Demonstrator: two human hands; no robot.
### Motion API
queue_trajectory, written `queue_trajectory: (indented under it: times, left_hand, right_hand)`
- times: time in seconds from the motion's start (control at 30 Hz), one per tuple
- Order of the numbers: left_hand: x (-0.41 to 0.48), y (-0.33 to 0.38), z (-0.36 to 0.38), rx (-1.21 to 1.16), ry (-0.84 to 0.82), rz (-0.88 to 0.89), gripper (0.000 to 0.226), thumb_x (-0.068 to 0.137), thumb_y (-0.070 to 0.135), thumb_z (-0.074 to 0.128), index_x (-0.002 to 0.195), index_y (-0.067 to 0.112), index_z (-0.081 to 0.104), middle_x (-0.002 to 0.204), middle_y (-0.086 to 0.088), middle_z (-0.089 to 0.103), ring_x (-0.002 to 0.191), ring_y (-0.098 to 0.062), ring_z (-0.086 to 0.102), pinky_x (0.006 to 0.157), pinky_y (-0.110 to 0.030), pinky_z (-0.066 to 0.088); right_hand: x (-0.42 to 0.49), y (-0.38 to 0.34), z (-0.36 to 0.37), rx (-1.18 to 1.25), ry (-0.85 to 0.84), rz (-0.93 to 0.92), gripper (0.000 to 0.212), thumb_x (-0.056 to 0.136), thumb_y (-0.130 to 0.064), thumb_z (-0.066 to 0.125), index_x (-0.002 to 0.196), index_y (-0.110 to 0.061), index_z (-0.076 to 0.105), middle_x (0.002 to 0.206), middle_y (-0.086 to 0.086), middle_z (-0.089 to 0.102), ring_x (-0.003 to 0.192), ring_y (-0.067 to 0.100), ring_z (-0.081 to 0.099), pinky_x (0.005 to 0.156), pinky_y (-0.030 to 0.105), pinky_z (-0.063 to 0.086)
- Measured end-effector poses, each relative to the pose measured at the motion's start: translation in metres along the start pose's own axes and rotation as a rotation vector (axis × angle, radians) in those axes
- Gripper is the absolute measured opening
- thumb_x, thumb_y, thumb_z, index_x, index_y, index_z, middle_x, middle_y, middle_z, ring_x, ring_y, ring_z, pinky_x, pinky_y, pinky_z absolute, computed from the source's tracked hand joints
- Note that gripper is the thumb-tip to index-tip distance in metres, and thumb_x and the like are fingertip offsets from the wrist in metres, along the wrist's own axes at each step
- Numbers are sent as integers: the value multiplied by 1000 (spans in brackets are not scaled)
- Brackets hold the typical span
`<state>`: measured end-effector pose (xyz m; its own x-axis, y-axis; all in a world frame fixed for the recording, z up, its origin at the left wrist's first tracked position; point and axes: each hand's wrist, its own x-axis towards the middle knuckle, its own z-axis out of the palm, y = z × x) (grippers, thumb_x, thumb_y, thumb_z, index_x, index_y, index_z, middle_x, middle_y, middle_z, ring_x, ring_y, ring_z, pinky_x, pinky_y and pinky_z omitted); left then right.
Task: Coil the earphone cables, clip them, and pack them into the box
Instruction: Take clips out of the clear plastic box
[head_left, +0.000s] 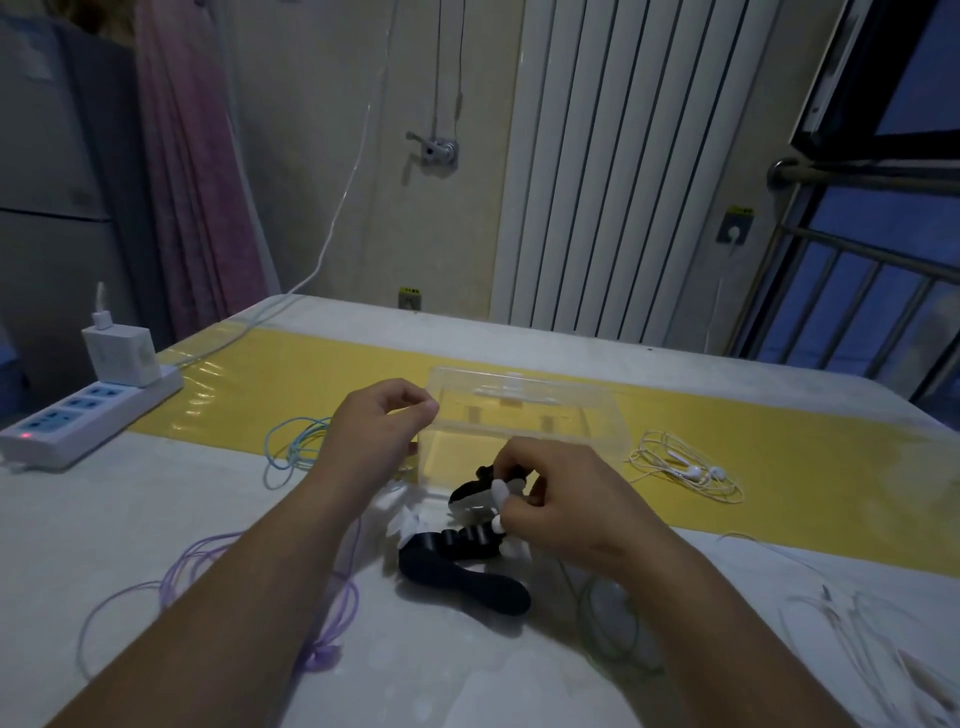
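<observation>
The right hand (558, 499) is pinching a small white clip (500, 491) over a pile of black and white clips (462, 558). The left hand (379, 426), loosely curled and holding nothing, is touching the clear box (524, 415). Earphone cables (685, 470) are lying loose around them on the table (156, 493).

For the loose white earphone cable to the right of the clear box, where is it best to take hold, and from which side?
Probably from above, at the middle of the white earphone cable, where its loops overlap. It lies flat and tangled on the yellow strip, clear of the box, so pinching the bunched strands should lift most loops together; pulling on the earbuds would likely string it out.
</observation>
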<state>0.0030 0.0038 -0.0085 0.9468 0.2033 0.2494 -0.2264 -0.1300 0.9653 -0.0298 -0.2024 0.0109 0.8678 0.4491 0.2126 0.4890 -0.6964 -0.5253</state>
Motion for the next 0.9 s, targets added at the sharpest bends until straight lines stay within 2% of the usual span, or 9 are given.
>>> queue_trajectory:
  times: [0.13, 0.2, 0.27, 0.4, 0.53, 0.6, 0.7, 0.77, 0.9]
  left_hand:
    - [3, -4, 0, -1, 14, -8, 7, 82, 21, 69, 75, 23, 70, 93, -2, 69, 87, -22, 64, 69, -41, 57]
    - [5, -6, 1, -1, 37, -18, 11, 88, 15, 65, 84, 24, 70, 90, 0, 66, 85, -19, 63, 66, -36, 54]
    - [6, -6, 1, -38, 50, -38, 12, 90, 14, 62, 88, 24, 70, 90, 0, 67, 87, -20, 63, 69, -39, 55]
    - [6, -5, 2, -43, 75, -67, 13, 88, 9, 61, 90, 19, 70, 85, 1, 67, 83, -19, 62, 73, -42, 56]
    - [5, -3, 3, -33, 71, -60, 15, 88, 6, 60, 89, 17, 70, 81, 1, 67, 80, -18, 61, 70, -39, 55]
    - [5, -4, 2, -16, 66, -43, 16, 88, 6, 60, 87, 19, 70, 78, 2, 66, 78, -19, 61, 69, -40, 55]
    - [5, -6, 2, -3, 58, -22, 12, 81, 15, 62, 83, 23, 71, 73, 5, 66, 79, -21, 62, 68, -42, 57]
    - [5, -5, 1, -5, 49, -18, 13, 75, 22, 61, 82, 25, 71, 72, 7, 67, 80, -21, 63, 67, -40, 57]
    - [6, -4, 2, 14, 76, -20, 14, 82, 13, 61, 83, 24, 71, 80, 0, 67, 84, -24, 64, 68, -40, 57]
  right_hand:
    - [-2, 0, -8, 96, 139, -90, 3, 78, -28, 60, 80, -28, 60, 76, -15, 61, 58, 9, 54, 56, 31, 46]
    - [0, -3, -12, 181, 260, -117, 2, 76, -27, 61, 78, -27, 62, 72, -15, 61, 54, 8, 52, 52, 26, 42]
    - [4, -4, -14, 278, 391, -117, 3, 74, -25, 61, 76, -27, 62, 66, -15, 58, 50, 7, 49, 51, 22, 39]
    - [19, -10, -17, 430, 545, -45, 3, 80, -24, 65, 79, -27, 64, 70, -8, 64, 60, 17, 64, 57, 44, 55]
    - [43, -14, -21, 555, 572, 38, 8, 89, -22, 65, 83, -18, 67, 78, -3, 68, 67, 20, 70, 60, 41, 60]
    - [54, -12, -19, 485, 559, 41, 7, 89, -28, 65, 84, -24, 68, 77, -9, 69, 65, 13, 70, 64, 40, 60]
    - [57, -5, -3, 227, 558, 26, 6, 89, -31, 61, 88, -29, 67, 78, -12, 69, 69, 3, 66, 64, 32, 54]
    - [53, -3, 7, 27, 590, -29, 11, 88, -33, 59, 93, -29, 68, 83, -10, 71, 76, 9, 66, 63, 35, 53]
    - [55, -4, 14, -149, 543, 3, 18, 89, -39, 56, 99, -32, 69, 88, -8, 72, 84, 17, 64, 64, 36, 51]
